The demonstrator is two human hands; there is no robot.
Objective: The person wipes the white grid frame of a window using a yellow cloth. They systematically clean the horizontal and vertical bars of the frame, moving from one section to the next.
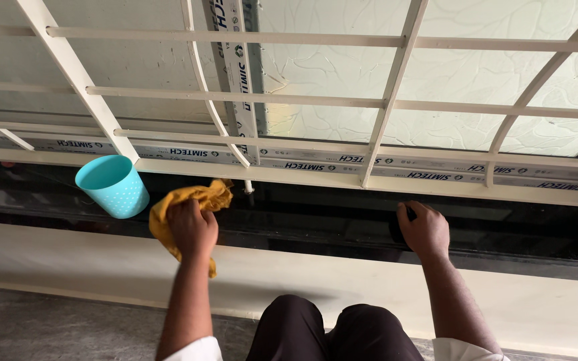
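My left hand (193, 227) grips a crumpled yellow cloth (207, 196) and presses it on the glossy black window sill (316, 217), just below the cream grille's bottom bar. A turquoise plastic cup (114, 186) stands on the sill a little to the left of that hand, not touching it. My right hand (424, 229) rests further right on the sill, fingers curled over its front edge, with nothing visible in it.
A cream metal window grille (382, 100) stands over frosted patterned glass (463, 73), whose frame is covered in taped film. Below the sill runs a cream wall ledge (68, 257) and a grey floor (48, 327). My dark-trousered knees (332, 331) are close to the wall.
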